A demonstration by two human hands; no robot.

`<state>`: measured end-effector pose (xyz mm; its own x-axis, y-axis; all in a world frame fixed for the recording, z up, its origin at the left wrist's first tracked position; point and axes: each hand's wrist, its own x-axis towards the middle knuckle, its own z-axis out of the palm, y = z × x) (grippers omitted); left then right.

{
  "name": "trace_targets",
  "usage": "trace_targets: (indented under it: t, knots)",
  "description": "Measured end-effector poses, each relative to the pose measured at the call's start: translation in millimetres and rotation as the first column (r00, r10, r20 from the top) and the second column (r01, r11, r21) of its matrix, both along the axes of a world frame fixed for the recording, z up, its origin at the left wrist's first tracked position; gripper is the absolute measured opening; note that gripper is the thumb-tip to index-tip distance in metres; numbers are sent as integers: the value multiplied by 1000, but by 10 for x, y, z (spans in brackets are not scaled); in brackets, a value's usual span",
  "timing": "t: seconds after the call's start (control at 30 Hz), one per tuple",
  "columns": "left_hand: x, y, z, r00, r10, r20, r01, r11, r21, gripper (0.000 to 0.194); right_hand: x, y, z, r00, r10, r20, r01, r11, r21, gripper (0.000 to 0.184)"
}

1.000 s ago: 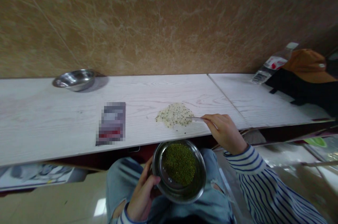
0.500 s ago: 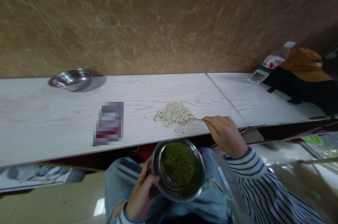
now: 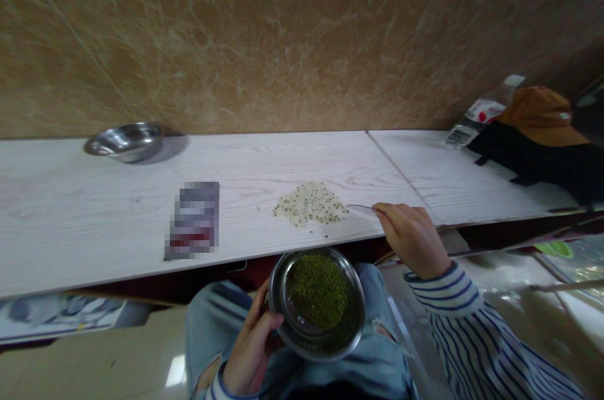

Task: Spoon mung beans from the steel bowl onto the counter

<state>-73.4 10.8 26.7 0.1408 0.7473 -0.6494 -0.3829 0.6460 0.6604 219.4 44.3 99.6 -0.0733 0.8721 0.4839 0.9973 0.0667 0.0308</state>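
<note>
My left hand [image 3: 251, 341] grips the left rim of a steel bowl [image 3: 352, 336], thumb on top, over my lap just below the counter's edge. Green mung beans [image 3: 318, 292] fill much of the bowl. Between the fingers of my right hand [image 3: 415, 238] is a slim metal utensil [image 3: 362, 209], too small to tell whether tweezers or a spoon. Its tip points left, at the right edge of a flat pile of white rice grains [image 3: 309, 204] mixed with dark green beans on the counter. A couple of stray beans lie in front of the pile.
On the white wood-grain counter [image 3: 255, 167], another steel bowl [image 3: 125, 143] stands back left and a blurred flat packet [image 3: 193, 221] lies left of the pile. At the right are a plastic bottle [image 3: 482, 114], a brown cap [image 3: 540, 116] and black cloth [image 3: 523, 164]. A marbled wall rises behind.
My right hand has drawn the utensil a little to the right, from within the pile to its edge. My left hand keeps the bowl in place. The view has shifted slightly.
</note>
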Motion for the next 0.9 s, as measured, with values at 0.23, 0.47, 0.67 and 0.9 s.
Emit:
trace_targets:
  t: [0.23,0.47,0.67,0.9]
  knots:
    - [-2,7,-30,1000,-10,-5,10,1000,-1,72,-95,-80,14,1000,16,-4,-16,999,-42,21]
    - [3,-1,14,1000,-16,-1,16,1000,-6,69,-106,-146,27,999,22,-28,-22,1000,-17,20]
    - [2,6,-13,1000,-14,-4,14,1000,-6,73,-103,-177,15,1000,-4,-21,3,999,-39,21]
    - [14,-1,-21,999,-31,10,31,1000,1,74,-212,-235,28,999,12,-44,-13,999,-33,22]
